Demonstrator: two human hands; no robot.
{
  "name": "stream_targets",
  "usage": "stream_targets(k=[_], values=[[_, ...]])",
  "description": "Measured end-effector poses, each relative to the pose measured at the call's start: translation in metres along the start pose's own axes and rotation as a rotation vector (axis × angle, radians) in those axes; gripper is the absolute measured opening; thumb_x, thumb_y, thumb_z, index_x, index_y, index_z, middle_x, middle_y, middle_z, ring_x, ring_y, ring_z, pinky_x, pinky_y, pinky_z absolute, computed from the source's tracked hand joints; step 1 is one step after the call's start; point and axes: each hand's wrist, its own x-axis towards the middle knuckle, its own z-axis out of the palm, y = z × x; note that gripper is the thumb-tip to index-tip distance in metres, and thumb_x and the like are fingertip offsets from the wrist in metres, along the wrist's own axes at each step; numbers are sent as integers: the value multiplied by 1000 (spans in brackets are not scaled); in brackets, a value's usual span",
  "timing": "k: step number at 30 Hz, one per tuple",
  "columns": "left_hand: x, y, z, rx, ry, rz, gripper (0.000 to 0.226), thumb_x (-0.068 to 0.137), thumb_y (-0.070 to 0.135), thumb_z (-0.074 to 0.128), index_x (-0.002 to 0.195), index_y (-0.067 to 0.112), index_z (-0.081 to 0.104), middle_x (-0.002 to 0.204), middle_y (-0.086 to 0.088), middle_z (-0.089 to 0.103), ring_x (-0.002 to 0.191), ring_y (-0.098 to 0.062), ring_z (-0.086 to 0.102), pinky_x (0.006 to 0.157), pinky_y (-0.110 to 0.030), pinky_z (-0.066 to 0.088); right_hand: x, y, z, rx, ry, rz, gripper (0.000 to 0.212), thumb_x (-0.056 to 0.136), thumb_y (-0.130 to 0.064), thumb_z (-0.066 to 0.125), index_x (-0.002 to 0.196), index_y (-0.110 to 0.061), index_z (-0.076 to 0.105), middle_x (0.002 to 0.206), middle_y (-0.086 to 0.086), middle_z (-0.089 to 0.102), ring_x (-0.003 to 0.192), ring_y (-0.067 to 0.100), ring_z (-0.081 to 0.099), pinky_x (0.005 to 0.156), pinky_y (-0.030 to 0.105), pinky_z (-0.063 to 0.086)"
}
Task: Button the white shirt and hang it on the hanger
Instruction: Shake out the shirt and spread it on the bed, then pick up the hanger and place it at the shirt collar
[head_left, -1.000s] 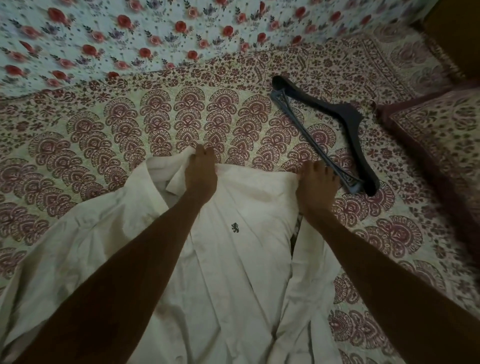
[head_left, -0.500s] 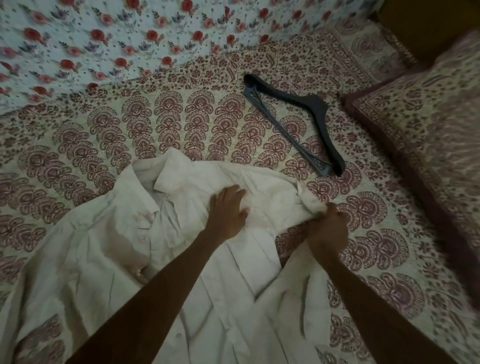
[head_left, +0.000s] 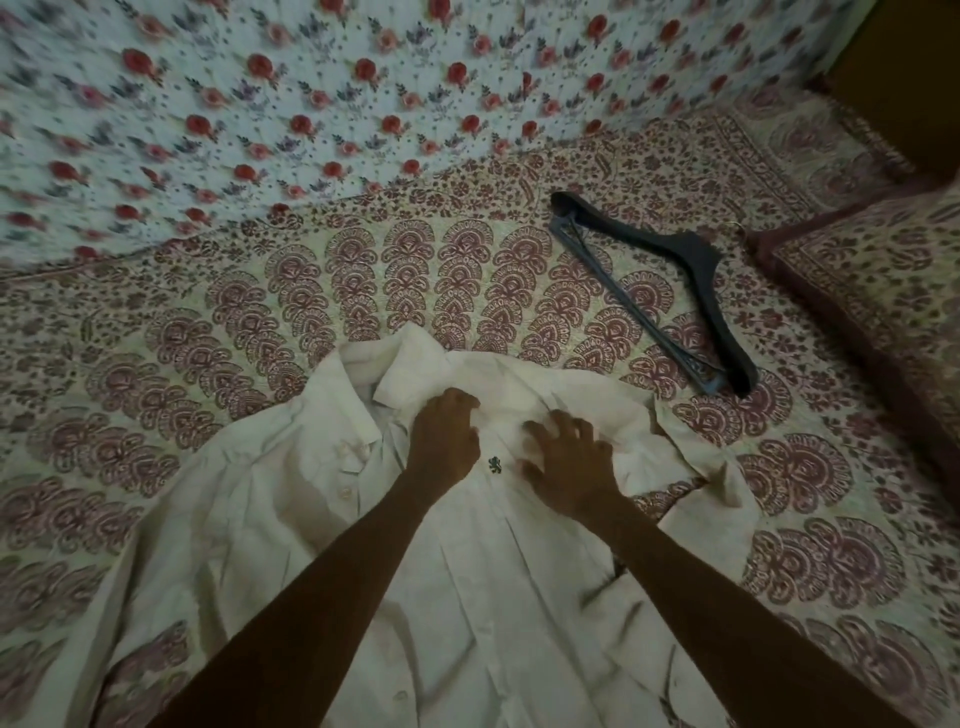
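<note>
The white shirt lies spread and rumpled on the patterned bedspread, collar pointing away from me, a small dark emblem on its chest. My left hand is closed on a fold of the shirt front just below the collar. My right hand rests on the chest to the right of the emblem with its fingers spread, pressing the cloth. The dark hanger lies flat on the bed beyond the shirt, up and to the right, apart from both hands.
The bedspread with maroon motifs covers the whole bed. A floral cloth rises along the far side. A matching pillow sits at the right edge, close to the hanger.
My right hand let go of the shirt's right edge and moved left onto the chest. The left hand shifted up toward the collar. The shirt front now lies flatter, emblem showing.
</note>
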Motion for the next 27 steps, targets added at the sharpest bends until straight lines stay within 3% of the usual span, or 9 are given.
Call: stream_targets(k=[3,7,10,13,18,21,23,25,27], values=[[-3,-13,4,43,-99,68,51,85,22,65,134,13,52,142,-8,47,132,-27,44,111,-39,33,7,-4,6,-1,0,66,51,92,-52,49,137,-33,36,147,2,27,132,30,32,100,52,40],[2,-4,1,34,-88,63,57,87,31,64,139,17,46,147,-5,41,135,-25,39,109,-40,36,19,1,-9,200,88,130,37,95,-38,51,128,-22,50,130,6,47,121,28,48,97,45,46],[16,13,2,71,-203,84,73,86,46,63,148,24,32,157,-5,24,143,-28,26,111,-45,33,36,24,-33,326,270,220,29,92,-25,56,119,-16,58,122,9,56,115,29,54,93,40,49],[34,34,3,103,-373,43,88,82,57,63,152,33,16,162,0,8,148,-30,12,114,-55,24,59,61,-67,182,439,338,40,85,-16,63,124,-12,56,127,14,55,118,34,50,95,43,47],[40,49,9,257,-444,8,102,74,55,72,152,33,9,161,-1,4,146,-35,10,110,-58,31,97,115,-97,219,226,257,66,81,-3,60,142,-7,37,137,18,45,122,38,48,97,45,47],[44,53,7,283,-444,12,106,69,55,76,151,35,10,158,-1,10,141,-36,21,106,-54,38,111,121,-91,227,112,258,54,88,-10,56,139,-7,38,120,20,57,111,38,58,90,45,52],[50,56,4,318,-450,22,108,67,54,77,150,36,11,156,-2,12,138,-37,24,105,-51,40,116,120,-89,185,204,305,37,91,-15,54,127,-8,49,113,17,63,107,36,61,87,43,52],[54,60,2,343,-480,8,109,67,52,78,150,35,10,156,-3,10,138,-39,22,103,-50,41,114,123,-89,66,335,404,35,92,-22,57,124,-10,53,123,15,59,119,35,52,95,46,45],[57,65,1,371,-509,-10,112,66,50,80,151,33,8,156,-4,8,138,-41,22,103,-49,43,108,133,-91,-48,412,548,51,90,-34,61,134,-12,48,141,15,46,133,36,37,107,51,33]])
